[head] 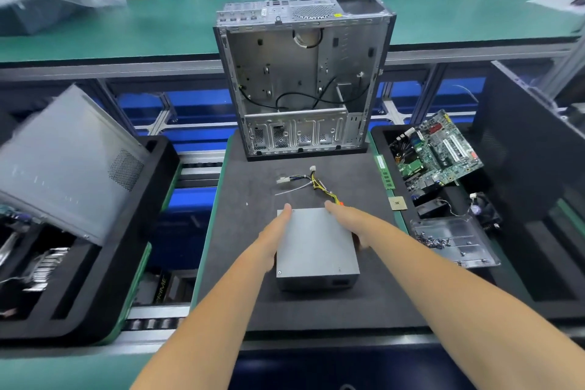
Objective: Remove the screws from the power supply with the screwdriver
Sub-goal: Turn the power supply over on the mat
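A grey metal power supply (pixel 316 244) lies flat on the black foam mat (pixel 247 187) in front of me. Its bundle of yellow, black and white cables (pixel 311 182) trails away from its far end. My left hand (pixel 275 231) presses against its left side, fingers reaching to the far left corner. My right hand (pixel 351 222) lies over its right edge, fingers curled down the side. Both hands grip the box between them. Two small screws show on its near top edge. No screwdriver is in sight.
An open, empty computer case (pixel 304 73) stands upright at the mat's far end. To the right lie a motherboard (pixel 438 152), a RAM stick (pixel 384 171), a CPU chip (pixel 397 203) and a clear tray with screws (pixel 452 241). A grey side panel (pixel 66 165) leans in the left bin.
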Demonstrator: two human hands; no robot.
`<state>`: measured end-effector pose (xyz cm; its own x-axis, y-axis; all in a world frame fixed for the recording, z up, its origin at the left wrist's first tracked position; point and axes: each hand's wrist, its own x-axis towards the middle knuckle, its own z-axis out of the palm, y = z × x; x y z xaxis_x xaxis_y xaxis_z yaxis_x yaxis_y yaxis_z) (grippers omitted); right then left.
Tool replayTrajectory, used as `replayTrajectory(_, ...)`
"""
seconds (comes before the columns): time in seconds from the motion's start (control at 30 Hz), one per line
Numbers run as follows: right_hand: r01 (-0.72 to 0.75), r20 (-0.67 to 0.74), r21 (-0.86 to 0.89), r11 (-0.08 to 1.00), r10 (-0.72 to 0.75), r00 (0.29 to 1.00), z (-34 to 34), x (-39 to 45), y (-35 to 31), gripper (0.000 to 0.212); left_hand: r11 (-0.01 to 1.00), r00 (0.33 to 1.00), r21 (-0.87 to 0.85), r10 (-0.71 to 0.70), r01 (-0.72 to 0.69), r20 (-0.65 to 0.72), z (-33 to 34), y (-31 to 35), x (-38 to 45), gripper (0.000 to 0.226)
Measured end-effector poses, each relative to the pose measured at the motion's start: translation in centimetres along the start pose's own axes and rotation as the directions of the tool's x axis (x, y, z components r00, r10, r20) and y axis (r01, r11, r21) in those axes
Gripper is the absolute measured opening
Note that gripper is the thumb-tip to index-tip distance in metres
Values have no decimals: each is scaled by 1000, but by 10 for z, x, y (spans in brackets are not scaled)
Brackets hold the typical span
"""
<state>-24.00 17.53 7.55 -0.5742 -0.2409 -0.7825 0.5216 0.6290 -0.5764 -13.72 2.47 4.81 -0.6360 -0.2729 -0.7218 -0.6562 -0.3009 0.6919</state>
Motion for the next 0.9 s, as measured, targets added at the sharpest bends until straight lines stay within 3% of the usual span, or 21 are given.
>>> replayTrajectory(0.1, 32, 11, 82, 996, -33, 999, 4, -2, -2, 72, 997, 1000, -75, -5, 4, -11, 6, -2, -1, 101)
replayTrajectory(0.3, 70, -67, 158, 985, -60, 996, 4, 12, -12, 93, 992, 992, -120, 33, -47, -121, -1, 7, 2, 107)
replayTrajectory(0.37, 60, -120, 188, 980, -38, 992, 5, 14, -17, 84, 993, 984, -101, 43, -61, -172, -3, 13, 7, 100)
replayTrajectory(0.5, 75, -112, 179, 981, -56, 992, 8, 16, -27, 43, 994, 967, -90, 36, -60, -251, -1, 26, 10, 81)
replayTrajectory(0.63, 31, -71, 138, 990, -22, 997, 7, 12, -39, 14, 997, 943, -12, 67, -74, -327, 4, 44, 11, 44)
replayTrajectory(0.77, 14, -85, 164, 986, 0, 996, 7, 8, -44, 10, 998, 927, -9, 54, -62, -370, 8, 51, 11, 24)
replayTrajectory(0.9, 2, -110, 127, 992, 12, 994, 6, 5, -47, 9, 999, 919, 1, 34, -36, -393, 9, 55, 12, 25)
